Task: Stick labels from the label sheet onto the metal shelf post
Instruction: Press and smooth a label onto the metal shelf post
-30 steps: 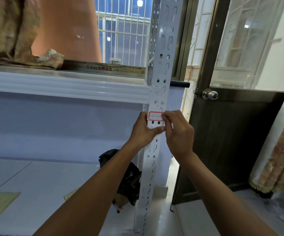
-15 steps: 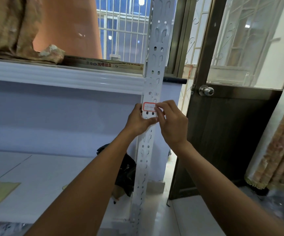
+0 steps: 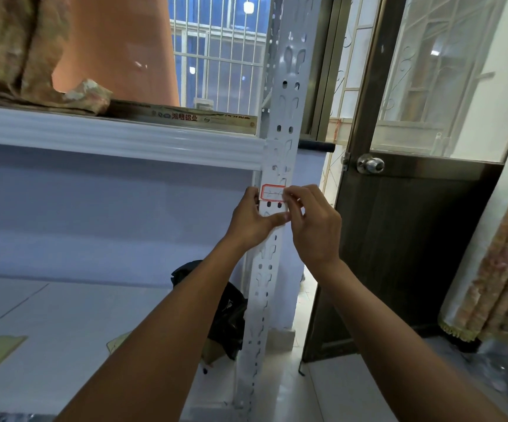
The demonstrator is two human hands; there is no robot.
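On the white perforated metal shelf post (image 3: 280,147), both hands press a small white label with a red border (image 3: 272,192).

The post stands upright, a little tilted, its long axis from floor to ceiling; the label lies across its front face, long side horizontal, just under the white ribbed shelf edge (image 3: 115,138). The left hand (image 3: 254,219) grips the post's left edge, with the thumb stretched across the front below the label. The right hand (image 3: 313,225) has its fingers curled together, the tips on the label's right end. Compared with half a second ago, both hands and the label keep the same place on the post. A label sheet cannot be seen. A black bag (image 3: 225,315) lies on the floor behind the post; its content is not visible.
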